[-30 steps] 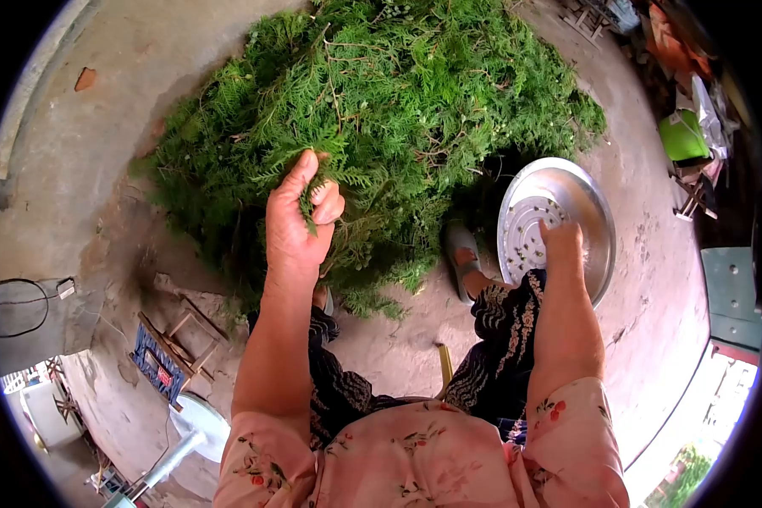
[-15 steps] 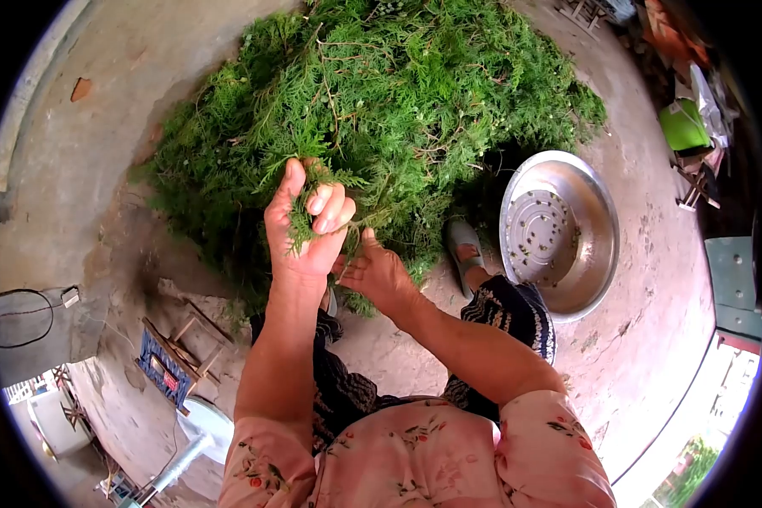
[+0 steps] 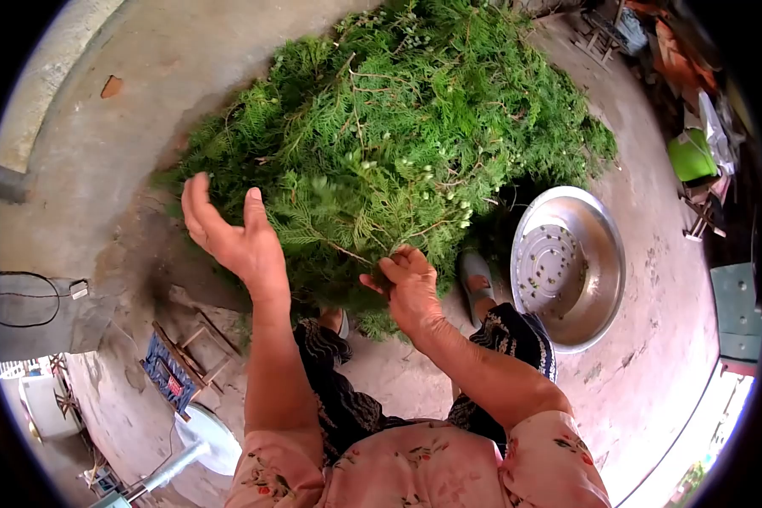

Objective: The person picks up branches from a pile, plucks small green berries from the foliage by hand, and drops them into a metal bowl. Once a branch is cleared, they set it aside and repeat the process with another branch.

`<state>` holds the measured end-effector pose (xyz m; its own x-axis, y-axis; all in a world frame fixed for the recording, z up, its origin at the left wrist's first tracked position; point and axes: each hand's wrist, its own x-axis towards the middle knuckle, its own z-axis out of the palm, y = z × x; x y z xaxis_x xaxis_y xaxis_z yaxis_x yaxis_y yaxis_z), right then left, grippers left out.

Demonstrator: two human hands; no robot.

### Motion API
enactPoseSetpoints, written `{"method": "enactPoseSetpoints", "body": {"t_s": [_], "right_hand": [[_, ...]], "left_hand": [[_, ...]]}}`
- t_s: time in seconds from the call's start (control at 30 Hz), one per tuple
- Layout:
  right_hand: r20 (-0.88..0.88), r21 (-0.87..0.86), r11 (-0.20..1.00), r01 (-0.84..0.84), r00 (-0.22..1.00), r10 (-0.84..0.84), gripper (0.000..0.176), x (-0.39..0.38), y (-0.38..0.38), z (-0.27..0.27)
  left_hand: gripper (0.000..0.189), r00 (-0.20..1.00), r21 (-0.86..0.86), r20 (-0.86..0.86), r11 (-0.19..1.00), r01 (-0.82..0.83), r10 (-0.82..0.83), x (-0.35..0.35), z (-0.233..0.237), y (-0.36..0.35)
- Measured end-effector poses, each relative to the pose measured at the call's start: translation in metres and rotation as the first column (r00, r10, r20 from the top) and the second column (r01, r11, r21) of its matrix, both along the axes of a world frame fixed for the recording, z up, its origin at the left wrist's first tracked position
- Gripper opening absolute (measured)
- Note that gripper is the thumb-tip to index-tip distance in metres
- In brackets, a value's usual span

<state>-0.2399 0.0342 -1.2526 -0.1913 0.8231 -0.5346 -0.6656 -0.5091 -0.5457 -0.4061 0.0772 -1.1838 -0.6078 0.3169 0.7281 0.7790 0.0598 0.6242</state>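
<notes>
A large heap of green conifer branches fills the floor in front of me. My right hand is closed around the stem end of a leafy conifer sprig, which fans out over the heap with pale green cones near it. To the left, my left hand is raised with thumb and fingers apart and holds nothing. It hovers by the heap's near left edge. A wide metal basin stands right of my right hand, with several small green bits on its bottom.
A small folding stool and a pedestal fan stand at lower left. A cable lies on the left. A bright green container and piled clutter are at upper right. My shoe rests between heap and basin.
My left hand has let go of the greenery and swung left, its fingers now spread. My right hand has shifted slightly right, with a sprig in its grip. The whole view has tilted a little.
</notes>
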Motion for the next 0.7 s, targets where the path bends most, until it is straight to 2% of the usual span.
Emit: {"method": "enactPoseSetpoints", "body": {"t_s": [0.07, 0.1, 0.13, 0.17, 0.2, 0.23, 0.3, 0.33, 0.4, 0.43, 0.5, 0.53, 0.57, 0.63, 0.67, 0.7], "right_hand": [[0.038, 0.052, 0.998, 0.036, 0.999, -0.038, 0.017, 0.001, 0.002, 0.002], [0.043, 0.06, 0.998, 0.029, 0.999, -0.032, 0.017, 0.002, 0.003, 0.003], [0.069, 0.076, 0.996, 0.051, 0.996, -0.056, 0.017, 0.003, 0.004, 0.004], [0.093, 0.089, 0.993, 0.072, 0.992, -0.081, 0.017, 0.003, 0.005, 0.006], [0.094, 0.096, 0.993, 0.065, 0.993, -0.074, 0.017, 0.004, 0.006, 0.008], [0.107, 0.141, 0.986, 0.087, 0.989, -0.103, 0.017, 0.006, 0.008, 0.01], [0.118, 0.194, 0.976, 0.095, 0.986, -0.119, 0.018, 0.008, 0.011, 0.011], [0.141, 0.23, 0.968, 0.101, 0.981, -0.136, 0.018, 0.009, 0.01, 0.008], [0.143, 0.278, 0.953, 0.124, 0.975, -0.168, 0.02, 0.007, 0.006, 0.011], [0.141, 0.284, 0.952, 0.114, 0.977, -0.159, 0.02, 0.007, 0.004, 0.015], [0.168, 0.358, 0.929, 0.09, 0.973, -0.159, 0.019, 0.007, 0.0, 0.02], [0.187, 0.373, 0.922, 0.108, 0.964, -0.188, 0.02, 0.009, -0.001, 0.017], [0.184, 0.378, 0.92, 0.105, 0.965, -0.185, 0.02, 0.009, -0.002, 0.015], [0.168, 0.369, 0.927, 0.064, 0.976, -0.135, 0.025, 0.011, -0.006, 0.013], [0.174, 0.345, 0.937, 0.052, 0.978, -0.118, 0.024, 0.01, -0.009, 0.012], [0.173, 0.345, 0.937, 0.051, 0.978, -0.117, 0.024, 0.009, -0.011, 0.01]], "left_hand": [[0.017, 0.916, 0.013, -0.08, 0.919, 0.394, -0.392, 0.013, 0.016, -0.01], [0.009, 0.774, 0.068, 0.264, 0.812, 0.58, -0.575, 0.026, 0.007, -0.014], [0.008, 0.751, -0.053, 0.242, 0.765, 0.642, -0.614, 0.034, 0.001, -0.016], [0.011, 0.697, -0.285, 0.329, 0.636, 0.717, -0.637, 0.039, 0.003, -0.024], [0.017, 0.631, -0.362, 0.356, 0.521, 0.773, -0.689, 0.045, 0.0, -0.023], [0.022, 0.598, -0.43, 0.416, 0.432, 0.793, -0.685, 0.049, -0.007, -0.022], [0.025, 0.653, -0.485, 0.24, 0.494, 0.722, -0.719, 0.052, -0.023, -0.014], [0.025, 0.66, -0.483, 0.234, 0.503, 0.716, -0.714, 0.052, -0.024, -0.012], [0.025, 0.732, -0.695, 0.409, 0.334, 0.637, -0.545, 0.052, -0.018, -0.006], [0.025, 0.738, -0.694, 0.405, 0.345, 0.633, -0.54, 0.051, -0.028, -0.002], [0.037, 0.702, -0.596, 0.545, 0.377, 0.709, -0.459, 0.049, -0.053, 0.007], [0.035, 0.32, -0.119, 0.887, 0.502, 0.857, -0.335, 0.053, -0.035, 0.006], [0.022, 0.294, -0.055, 0.898, 0.58, 0.813, -0.327, 0.048, -0.057, 0.01], [0.018, 0.081, 0.283, 0.895, 0.699, 0.657, -0.439, 0.055, -0.028, 0.009], [0.021, 0.011, 0.302, 0.916, 0.707, 0.639, -0.402, 0.048, -0.028, 0.009], [0.021, 0.013, 0.302, 0.916, 0.708, 0.638, -0.402, 0.045, -0.031, 0.009]]}}
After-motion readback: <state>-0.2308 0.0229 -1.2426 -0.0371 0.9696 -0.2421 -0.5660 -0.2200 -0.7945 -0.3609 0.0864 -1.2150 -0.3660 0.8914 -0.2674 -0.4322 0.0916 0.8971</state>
